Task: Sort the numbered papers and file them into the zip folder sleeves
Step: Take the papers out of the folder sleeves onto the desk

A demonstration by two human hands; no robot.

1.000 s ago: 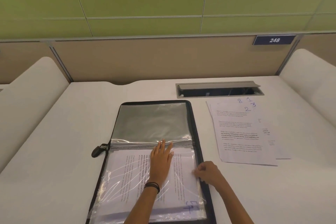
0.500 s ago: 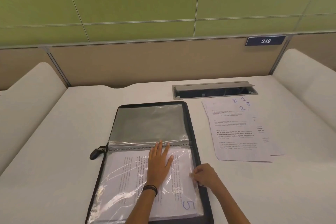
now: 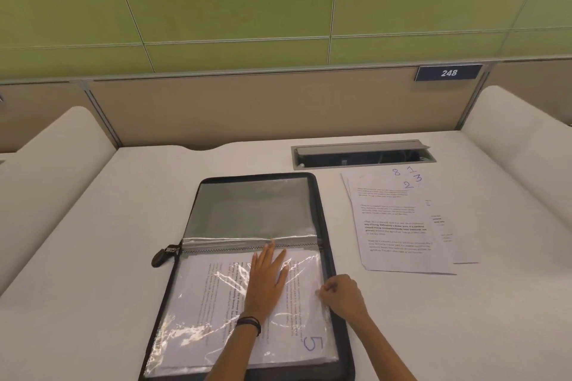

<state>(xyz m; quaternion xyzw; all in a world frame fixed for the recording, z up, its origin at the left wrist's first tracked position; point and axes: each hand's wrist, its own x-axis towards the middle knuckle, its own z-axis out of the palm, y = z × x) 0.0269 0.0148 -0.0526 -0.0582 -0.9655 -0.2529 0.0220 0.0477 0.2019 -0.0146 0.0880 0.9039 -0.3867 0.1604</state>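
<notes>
Green wall panels and a beige partition with a number plate reading 248 back the white bench. On it a black zip folder lies open, its zipper pull hanging off the left side. The near half carries a clear sleeve that already contains the sheet marked 5. The left hand lies flat on the sleeve with its fingers straight and slightly apart, pressing film and paper down. The right hand sits at the sleeve's right edge, just inside the folder rim, its fingers curled and apparently pinching the film there. The remaining numbered papers lie fanned to the right of the folder, near a cable hatch, with 8, 1, 3 and 2 legible at the top corners. Handling judgement: the sheets are light and limp and will buckle if pushed from one end; take each by a side edge. The film is thin, slick and wrinkled, so hold its opening by the edge while a sheet slides in.
</notes>
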